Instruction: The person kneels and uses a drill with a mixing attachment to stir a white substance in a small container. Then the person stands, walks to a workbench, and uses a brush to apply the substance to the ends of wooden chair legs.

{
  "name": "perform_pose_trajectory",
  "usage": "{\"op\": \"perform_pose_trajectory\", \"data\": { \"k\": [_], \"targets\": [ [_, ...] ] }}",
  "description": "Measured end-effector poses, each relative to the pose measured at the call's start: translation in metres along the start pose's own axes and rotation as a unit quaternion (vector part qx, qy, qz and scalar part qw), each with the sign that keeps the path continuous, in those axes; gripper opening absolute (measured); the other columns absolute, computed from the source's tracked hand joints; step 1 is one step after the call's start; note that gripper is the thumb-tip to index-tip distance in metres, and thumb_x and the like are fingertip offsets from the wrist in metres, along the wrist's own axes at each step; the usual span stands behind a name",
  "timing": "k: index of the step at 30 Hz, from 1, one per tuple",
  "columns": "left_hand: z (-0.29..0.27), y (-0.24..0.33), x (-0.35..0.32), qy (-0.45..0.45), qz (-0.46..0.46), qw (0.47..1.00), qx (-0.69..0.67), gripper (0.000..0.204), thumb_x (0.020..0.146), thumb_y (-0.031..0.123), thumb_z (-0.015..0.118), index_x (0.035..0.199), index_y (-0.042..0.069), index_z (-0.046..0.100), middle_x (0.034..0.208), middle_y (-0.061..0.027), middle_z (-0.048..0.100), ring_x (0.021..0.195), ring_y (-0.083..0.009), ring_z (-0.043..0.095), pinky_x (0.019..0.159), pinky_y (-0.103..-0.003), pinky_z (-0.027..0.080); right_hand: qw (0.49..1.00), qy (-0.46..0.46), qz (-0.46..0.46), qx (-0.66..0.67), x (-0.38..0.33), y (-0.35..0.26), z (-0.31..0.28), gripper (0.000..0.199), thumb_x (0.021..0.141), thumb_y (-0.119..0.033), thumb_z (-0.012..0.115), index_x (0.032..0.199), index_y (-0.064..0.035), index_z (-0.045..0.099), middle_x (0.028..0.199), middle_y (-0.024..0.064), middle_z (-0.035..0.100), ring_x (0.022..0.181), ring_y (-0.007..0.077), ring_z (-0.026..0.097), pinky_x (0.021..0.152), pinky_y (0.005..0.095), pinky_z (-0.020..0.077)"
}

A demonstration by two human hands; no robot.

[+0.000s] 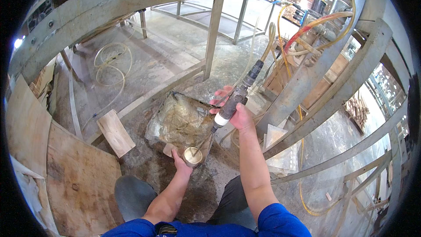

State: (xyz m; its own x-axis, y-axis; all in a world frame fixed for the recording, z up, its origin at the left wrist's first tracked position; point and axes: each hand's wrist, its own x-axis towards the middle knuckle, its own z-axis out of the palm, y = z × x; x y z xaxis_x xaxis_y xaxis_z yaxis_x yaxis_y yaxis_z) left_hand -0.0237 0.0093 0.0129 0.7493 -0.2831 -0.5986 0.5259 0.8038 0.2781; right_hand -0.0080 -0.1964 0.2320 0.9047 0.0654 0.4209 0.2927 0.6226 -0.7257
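My left hand (182, 165) is wrapped round the side of a small round cup-like piece (189, 152), pale inside, possibly wood. My right hand (243, 118) grips a dark air-powered hand tool (239, 95) with a white collar, its hose running up from the rear end. The tool slants down to the left, and its thin shank (204, 140) reaches into the opening of the cup-like piece. Whether the tip touches the inside wall, I cannot tell. Just beyond lies a crumpled, dusty plastic sack (177, 120) on the floor.
A wooden block (115, 133) rests against a low metal rail at left. Curved plywood (79, 175) stands at the near left. Metal frame beams (324, 101) rise close on my right, with hoses (320, 19) above. A coiled clear hose (109, 66) lies on the floor beyond.
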Motion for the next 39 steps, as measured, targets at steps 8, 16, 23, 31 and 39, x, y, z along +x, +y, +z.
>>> {"op": "perform_pose_trajectory", "data": {
  "k": [8, 16, 23, 31, 39],
  "targets": [
    [-0.001, -0.008, 0.010, 0.000, -0.018, 1.000, 0.007, 0.071, 0.081, 0.066, 0.046, 0.131, 0.016, 0.037, 0.130, -0.0075, 0.045, 0.118, -0.0296, 0.046, 0.099, -0.049, 0.036, 0.999, -0.042, 0.033, 0.011, -0.001, 0.010, -0.020, 0.051, 0.077, -0.038, 0.063, 0.110, -0.0029, 0.047, 0.089, 0.0191, 0.061, 0.080, 0.0331, 0.063, 0.078, 0.0509, 0.0510],
    [-0.006, -0.002, 0.015, -0.012, -0.003, 1.000, 0.014, 0.069, 0.083, 0.064, 0.045, 0.126, 0.011, 0.043, 0.124, -0.0061, 0.051, 0.115, -0.0275, 0.049, 0.098, -0.046, 0.038, 0.998, 0.032, 0.040, -0.036, 0.003, 0.028, -0.007, 0.052, 0.081, -0.054, 0.052, 0.097, -0.0055, 0.048, 0.058, 0.0071, 0.049, 0.056, 0.0201, 0.050, 0.058, 0.0362, 0.0425],
    [0.002, -0.007, 0.015, 0.022, 0.011, 0.999, 0.021, 0.070, 0.083, 0.065, 0.043, 0.129, 0.012, 0.040, 0.128, -0.0073, 0.048, 0.117, -0.0272, 0.047, 0.100, -0.045, 0.036, 0.996, 0.061, 0.036, -0.056, 0.008, 0.029, -0.002, 0.046, 0.081, -0.047, 0.051, 0.096, -0.0031, 0.049, 0.058, 0.0097, 0.052, 0.054, 0.0220, 0.052, 0.056, 0.0371, 0.0441],
    [-0.005, 0.006, 0.030, -0.045, 0.018, 0.999, -0.008, 0.070, 0.085, 0.064, 0.039, 0.132, 0.012, 0.037, 0.133, -0.0069, 0.044, 0.120, -0.0265, 0.044, 0.102, -0.045, 0.034, 0.997, 0.047, 0.012, -0.061, 0.014, 0.027, 0.002, 0.050, 0.082, -0.048, 0.049, 0.103, -0.0018, 0.049, 0.059, 0.0108, 0.053, 0.056, 0.0244, 0.053, 0.058, 0.0390, 0.0441],
    [0.005, 0.010, 0.025, 0.022, 0.010, 0.999, -0.023, 0.070, 0.081, 0.071, 0.040, 0.117, 0.012, 0.050, 0.124, -0.0069, 0.052, 0.115, -0.0265, 0.048, 0.099, -0.046, 0.036, 0.999, 0.047, -0.021, -0.007, 0.012, 0.030, 0.013, 0.073, 0.079, -0.065, 0.050, 0.103, 0.0037, 0.049, 0.068, 0.0117, 0.057, 0.058, 0.0226, 0.056, 0.058, 0.0362, 0.0469]
  ]
}}
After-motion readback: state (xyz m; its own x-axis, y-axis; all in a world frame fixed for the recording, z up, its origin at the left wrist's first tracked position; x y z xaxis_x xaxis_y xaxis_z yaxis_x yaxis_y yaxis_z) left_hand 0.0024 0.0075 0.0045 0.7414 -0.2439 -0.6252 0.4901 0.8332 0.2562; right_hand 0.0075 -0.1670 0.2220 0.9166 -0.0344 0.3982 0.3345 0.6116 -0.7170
